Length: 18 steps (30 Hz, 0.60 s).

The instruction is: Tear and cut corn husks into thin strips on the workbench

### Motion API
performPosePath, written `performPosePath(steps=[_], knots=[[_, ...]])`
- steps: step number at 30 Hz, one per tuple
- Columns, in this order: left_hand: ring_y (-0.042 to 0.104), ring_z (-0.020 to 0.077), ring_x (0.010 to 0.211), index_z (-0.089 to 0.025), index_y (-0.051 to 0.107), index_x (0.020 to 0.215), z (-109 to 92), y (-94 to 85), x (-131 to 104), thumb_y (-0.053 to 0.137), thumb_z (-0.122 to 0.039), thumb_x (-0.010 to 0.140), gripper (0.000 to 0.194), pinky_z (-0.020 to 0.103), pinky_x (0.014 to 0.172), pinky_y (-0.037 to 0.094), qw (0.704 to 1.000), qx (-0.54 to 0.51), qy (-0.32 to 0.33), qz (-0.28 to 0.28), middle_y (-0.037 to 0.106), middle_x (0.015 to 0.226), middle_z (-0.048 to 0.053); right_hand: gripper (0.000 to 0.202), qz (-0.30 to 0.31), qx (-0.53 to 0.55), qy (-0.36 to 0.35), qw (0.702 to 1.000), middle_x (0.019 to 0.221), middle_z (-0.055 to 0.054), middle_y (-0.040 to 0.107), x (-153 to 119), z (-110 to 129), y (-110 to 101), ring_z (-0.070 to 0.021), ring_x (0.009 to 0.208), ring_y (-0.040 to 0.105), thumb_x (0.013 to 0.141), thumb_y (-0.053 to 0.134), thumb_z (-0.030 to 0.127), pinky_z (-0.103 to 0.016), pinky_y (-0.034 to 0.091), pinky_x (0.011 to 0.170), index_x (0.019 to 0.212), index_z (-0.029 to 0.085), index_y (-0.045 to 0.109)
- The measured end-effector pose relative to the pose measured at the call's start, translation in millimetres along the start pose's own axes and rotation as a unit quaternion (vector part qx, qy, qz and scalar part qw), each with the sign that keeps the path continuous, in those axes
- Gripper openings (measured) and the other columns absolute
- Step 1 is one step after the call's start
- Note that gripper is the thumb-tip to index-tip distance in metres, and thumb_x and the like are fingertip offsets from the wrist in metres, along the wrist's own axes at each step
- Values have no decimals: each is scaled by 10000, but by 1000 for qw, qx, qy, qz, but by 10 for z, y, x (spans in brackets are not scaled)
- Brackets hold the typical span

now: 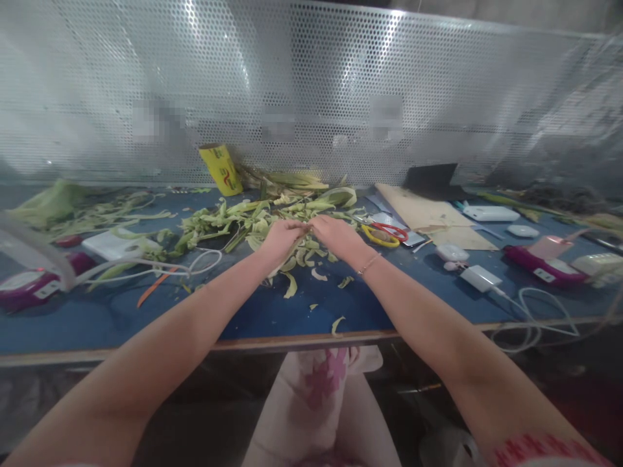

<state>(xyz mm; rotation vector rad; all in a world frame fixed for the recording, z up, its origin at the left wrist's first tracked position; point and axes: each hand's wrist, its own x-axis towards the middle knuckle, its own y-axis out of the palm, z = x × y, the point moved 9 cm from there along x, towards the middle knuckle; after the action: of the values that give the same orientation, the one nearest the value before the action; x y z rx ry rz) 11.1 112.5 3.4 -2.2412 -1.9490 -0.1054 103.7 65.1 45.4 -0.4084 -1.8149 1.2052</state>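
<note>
Over a heap of pale green plant strips (228,217) at the middle of the blue table, my two hands meet, fingertips close together. My left hand (283,239) has its fingers pinched; what lies between them is too small to name. My right hand (335,235), with a thin bracelet at the wrist, is also closed at the fingertips, its grip hidden. Curled green pieces lie just below the hands, and a loose curl (290,285) rests nearer the table's front edge.
A yellow can (222,170) leans at the back. Right of my hands are scissors with yellow and red handles (382,235), cardboard (428,211), and a white charger (480,279) with cable. Purple devices (545,267) (36,285) sit at both sides. A perforated metal panel (316,78) stands behind.
</note>
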Motion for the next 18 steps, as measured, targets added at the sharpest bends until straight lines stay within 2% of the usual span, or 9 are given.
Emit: performPosePath(steps=[3, 9, 18], knots=[[578, 140, 650, -137, 675, 633, 38, 52, -11, 661, -232, 559, 121, 279, 687, 454, 998, -47, -19, 23, 647, 621, 30, 204, -1, 16, 0, 1000, 918, -101, 612, 3, -22, 13, -181, 863, 573, 920, 365, 151, -277, 391, 698, 950, 121, 565], [539, 110, 587, -139, 672, 641, 101, 43, 10, 698, -265, 562, 151, 260, 633, 423, 998, -33, -33, 41, 621, 597, 8, 211, -16, 31, -2, 999, 924, -90, 613, -7, -9, -23, -167, 866, 568, 919, 379, 169, -262, 391, 710, 958, 132, 582], [509, 106, 577, -140, 648, 611, -48, 41, -33, 669, -296, 618, 158, 251, 613, 406, 997, 57, 26, 33, 587, 569, -13, 215, -46, 102, 29, 993, 939, -75, 621, -9, -88, -44, -161, 855, 561, 909, 396, 203, -264, 400, 734, 952, 154, 601]])
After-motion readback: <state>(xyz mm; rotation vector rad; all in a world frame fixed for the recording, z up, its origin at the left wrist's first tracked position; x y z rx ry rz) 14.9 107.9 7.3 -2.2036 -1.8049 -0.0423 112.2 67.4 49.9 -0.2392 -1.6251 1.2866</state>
